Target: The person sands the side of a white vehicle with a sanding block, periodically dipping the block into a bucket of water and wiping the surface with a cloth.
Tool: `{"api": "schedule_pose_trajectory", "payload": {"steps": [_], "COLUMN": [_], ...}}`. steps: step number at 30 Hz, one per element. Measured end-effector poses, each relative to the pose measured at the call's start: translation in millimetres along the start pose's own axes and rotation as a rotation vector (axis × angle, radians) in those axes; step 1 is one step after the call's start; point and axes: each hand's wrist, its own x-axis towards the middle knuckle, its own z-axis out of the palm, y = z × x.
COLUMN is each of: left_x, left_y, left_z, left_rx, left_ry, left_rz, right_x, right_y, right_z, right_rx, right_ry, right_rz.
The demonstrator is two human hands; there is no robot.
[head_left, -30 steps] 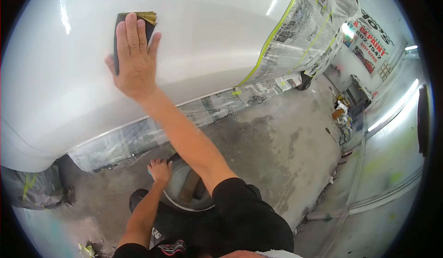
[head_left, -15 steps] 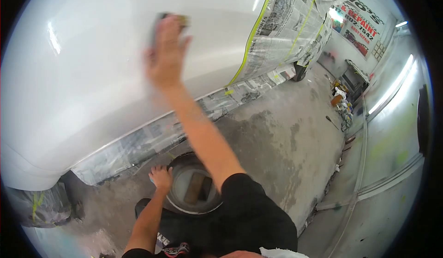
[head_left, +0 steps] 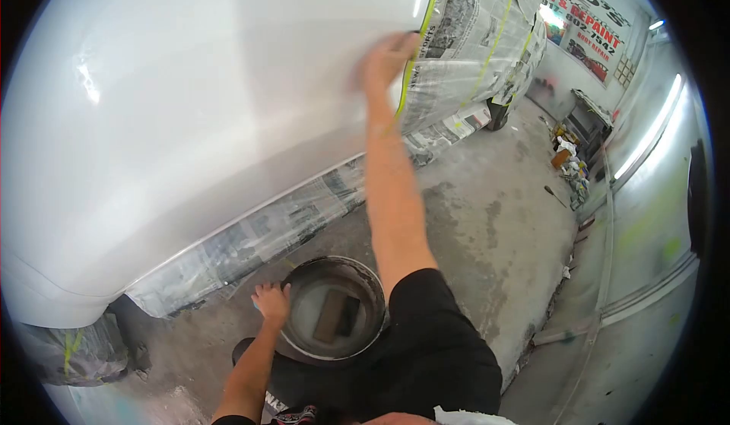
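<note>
White car panel (head_left: pixel 190 106) lay under the blurred right hand (head_left: pixel 386 61), pressed flat; whether it held anything I could not tell. Left hand (head_left: pixel 271 302) gripped one bucket's (head_left: pixel 372 280) rim, a single block (head_left: pixel 333 315) inside.

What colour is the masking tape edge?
Yellow-green tape, along the newspaper masking; head view.

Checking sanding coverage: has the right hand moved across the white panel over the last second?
Yes. The right hand slid rightward along the white panel, now reaching the newspaper masking.
</note>
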Motion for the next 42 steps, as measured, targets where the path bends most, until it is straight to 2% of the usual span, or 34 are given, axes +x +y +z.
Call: {"api": "schedule_pose_trajectory", "payload": {"steps": [3,4,6,10,12,15,17,20,21,23,26,29,31,33,34,35,36,38,41,42], "left_x": [-0.9,-2.4,-0.8,0.3,0.4,-0.1,-1.8,-2.9,-1.1,0.2,0.3,6.2,3.3,-1.4,-3.8,-2.3,-3.2,-7.0,-23.9,-33.8], "left_y": [2.8,5.3,7.8,2.4,-0.3,0.7,4.1,2.1,1.0,0.2,1.1,4.5,1.4,2.3,4.9,7.8,8.0,3.9,-5.5,-9.7], "left_z": [-1.5,-4.3,-10.0,-3.0,-2.1,-0.2,-2.8,-2.0,-0.4,-5.0,-0.7,-2.9,-1.4,5.8,3.0,-0.7,-2.7,-2.5,-10.8,-16.0], "left_rx": [0.040,0.030,0.016,0.023,0.006,0.065,0.016,0.030,0.045,0.019,-0.005,-0.038,-0.024,0.028,0.016,0.001,-0.012,-0.034,-0.076,-0.088], "left_ry": [-0.014,-0.032,-0.056,0.003,-0.020,-0.021,-0.056,-0.032,-0.013,-0.069,-0.126,-0.149,-0.131,-0.091,-0.104,-0.114,-0.123,-0.141,-0.113,-0.103], "left_rz": [-0.005,-0.006,-0.015,0.017,0.003,0.015,-0.004,0.000,0.008,-0.018,-0.039,-0.067,-0.083,-0.067,-0.085,-0.102,-0.117,-0.114,-0.181,-0.221], "right_x": [-25.5,-66.5,-158.8,-127.8,-43.0,-14.5,-93.6,-157.1,-128.6,-52.1,-44.6,-121.1,-213.3,-282.7,-305.5,-322.3,-330.3,-287.8,-230.1,-223.5], "right_y": [-18.9,-24.1,-29.8,-23.8,-9.7,-16.3,-14.6,-11.0,-5.5,3.9,-7.1,-6.5,-22.9,-55.2,-78.5,-93.9,-101.2,-101.8,-43.4,-31.0], "right_z": [11.4,25.7,44.8,19.3,5.3,3.3,20.3,7.6,4.3,-6.9,-3.5,14.3,36.8,73.2,88.9,98.1,105.4,95.3,34.1,15.5], "right_rx": [-0.409,-0.468,-0.457,-0.551,-0.309,-0.296,-0.547,-0.629,-0.643,-0.485,-0.465,-0.520,-0.491,-0.410,-0.308,-0.286,-0.324,-0.232,-0.625,-0.637], "right_ry": [-0.029,-0.079,-0.376,-0.437,-0.091,0.010,-0.114,-0.306,-0.243,-0.107,-0.039,-0.147,-0.390,-0.682,-0.894,-1.054,-1.004,-1.360,-1.095,-1.041], "right_rz": [-0.104,-0.259,-0.640,-0.667,-0.258,-0.050,-0.215,-0.359,-0.233,-0.132,-0.088,-0.284,-0.615,-0.756,-0.754,-0.847,-1.080,-0.966,-1.153,-1.124]}}
